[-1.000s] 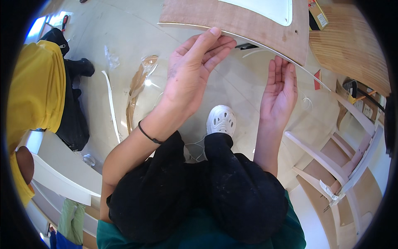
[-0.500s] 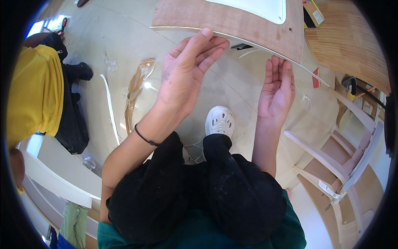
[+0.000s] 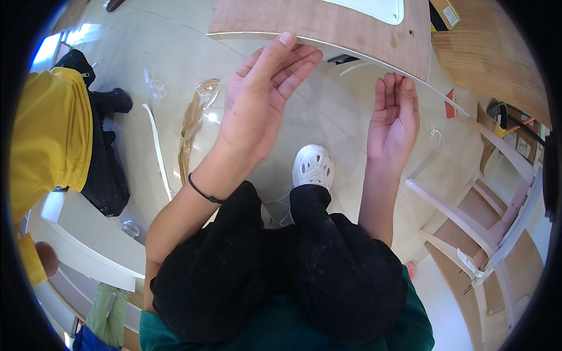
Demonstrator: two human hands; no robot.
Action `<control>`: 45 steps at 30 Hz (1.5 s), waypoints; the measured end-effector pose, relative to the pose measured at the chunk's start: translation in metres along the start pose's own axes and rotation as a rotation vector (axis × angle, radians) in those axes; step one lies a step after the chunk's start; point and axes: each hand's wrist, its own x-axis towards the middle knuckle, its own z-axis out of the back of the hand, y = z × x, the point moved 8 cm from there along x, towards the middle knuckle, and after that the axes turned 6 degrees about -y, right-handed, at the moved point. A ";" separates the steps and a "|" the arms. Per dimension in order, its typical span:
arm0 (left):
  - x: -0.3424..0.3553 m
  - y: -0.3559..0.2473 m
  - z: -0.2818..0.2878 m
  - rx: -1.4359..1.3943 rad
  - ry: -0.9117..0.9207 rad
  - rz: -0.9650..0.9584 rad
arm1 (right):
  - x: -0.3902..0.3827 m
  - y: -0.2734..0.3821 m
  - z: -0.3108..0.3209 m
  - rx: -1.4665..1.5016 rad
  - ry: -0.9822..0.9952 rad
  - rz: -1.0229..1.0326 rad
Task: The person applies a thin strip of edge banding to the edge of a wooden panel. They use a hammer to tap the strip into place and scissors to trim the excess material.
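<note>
Ahead of you, at the top of your view, a flat brown wood-faced panel [image 3: 357, 36] lies with its near edge toward you, carrying a white, round-cornered area on its face and a small dark hole near its right corner. A thin, pale edge strip [image 3: 447, 99] follows that near edge and runs on beyond the corner, its loose length slanting down to your right.

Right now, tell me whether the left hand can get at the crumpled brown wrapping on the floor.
Likely yes: nothing seems to stand between the left hand and the brown wrapping, though the hand would first have to leave the wooden board.
</note>
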 end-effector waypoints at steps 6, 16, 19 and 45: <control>-0.001 -0.003 0.012 0.090 0.008 -0.022 | 0.003 0.002 0.002 -0.004 0.052 0.039; -0.005 -0.057 0.060 0.450 -0.174 -0.528 | 0.013 0.002 0.011 0.114 0.119 0.006; -0.006 -0.063 0.057 0.438 -0.202 -0.578 | 0.014 0.004 0.012 0.091 0.125 0.000; -0.008 -0.086 0.035 0.813 -0.188 -0.883 | -0.022 0.036 0.013 -0.385 -0.145 0.636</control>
